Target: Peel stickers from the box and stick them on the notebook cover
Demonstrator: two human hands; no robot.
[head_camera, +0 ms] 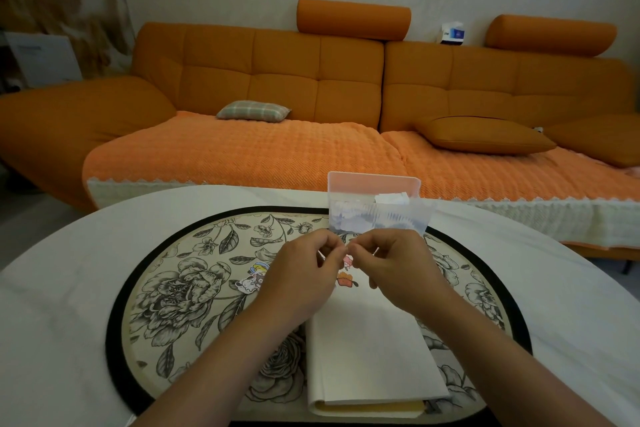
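Note:
A white notebook (370, 350) lies on the floral mat, spine toward me. An orange sticker (346, 279) and a pink one (348, 261) show on its far end, partly hidden by my hands. My left hand (301, 274) and my right hand (394, 267) meet fingertip to fingertip above the notebook's far edge, pinching a small sticker between them; the sticker itself is mostly hidden. A clear plastic box (377, 208) with its lid up stands just beyond my hands and holds white sticker papers.
More cartoon stickers (254, 277) lie on the oval floral mat (180, 288) left of my left hand. The mat sits on a white table (59, 305). An orange sofa (263, 80) with cushions runs behind the table.

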